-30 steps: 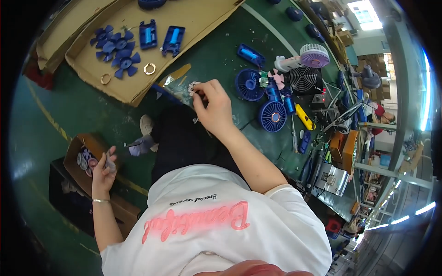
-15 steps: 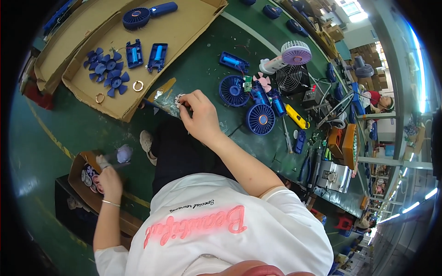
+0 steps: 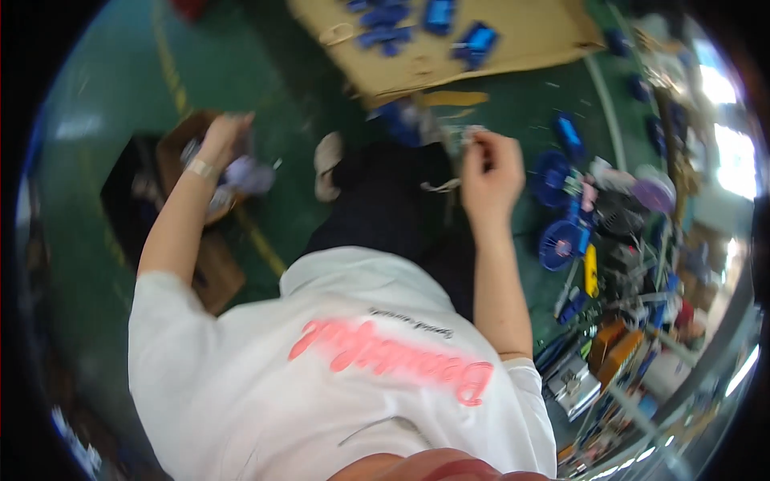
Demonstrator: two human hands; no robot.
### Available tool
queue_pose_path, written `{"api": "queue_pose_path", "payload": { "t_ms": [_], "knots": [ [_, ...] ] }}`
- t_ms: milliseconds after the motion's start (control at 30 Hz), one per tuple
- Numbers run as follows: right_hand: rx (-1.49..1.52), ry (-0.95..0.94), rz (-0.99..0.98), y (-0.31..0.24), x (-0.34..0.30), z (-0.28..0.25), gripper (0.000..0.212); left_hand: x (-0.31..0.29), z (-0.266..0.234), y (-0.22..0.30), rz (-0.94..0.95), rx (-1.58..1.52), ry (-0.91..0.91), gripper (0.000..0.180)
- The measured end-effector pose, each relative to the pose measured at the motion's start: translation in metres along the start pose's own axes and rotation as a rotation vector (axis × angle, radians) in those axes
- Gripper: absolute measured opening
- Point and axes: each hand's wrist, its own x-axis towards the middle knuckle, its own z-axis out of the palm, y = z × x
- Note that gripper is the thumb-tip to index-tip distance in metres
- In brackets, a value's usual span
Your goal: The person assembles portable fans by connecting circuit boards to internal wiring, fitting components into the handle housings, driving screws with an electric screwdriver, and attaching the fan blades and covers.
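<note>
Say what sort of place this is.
Probably a workshop or factory floor: loose blue fan blades lie in a cardboard tray, a yellow tool lies beside blue fan parts, and a yellow line marks the green floor.

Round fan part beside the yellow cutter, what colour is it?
Blue: the round fan part shows best in the head view, though blurred.

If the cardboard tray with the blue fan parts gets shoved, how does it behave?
The cardboard tray is probably light for its size and would likely flex, given its thin-looking board. Tipping seems unlikely: it's broad and low-sided. The blue fan blades would probably shift about inside, since they look loose, with no dividers visible.
</note>
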Motion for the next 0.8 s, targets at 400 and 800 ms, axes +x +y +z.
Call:
{"api": "queue_pose_path", "payload": {
  "t_ms": [400, 800],
  "knots": [
    [-0.047, -0.023, 0.008, -0.004, -0.008, 0.011, 0.011, 0.101, 0.047, 0.211, -0.302, -0.9, 0.387, 0.028],
    [-0.124, -0.083, 0.074, 0.003, -0.009, 0.01, 0.014, 0.219, 0.234, 0.175, -0.614, -1.742, -0.07, 0.009]
  ]
}}
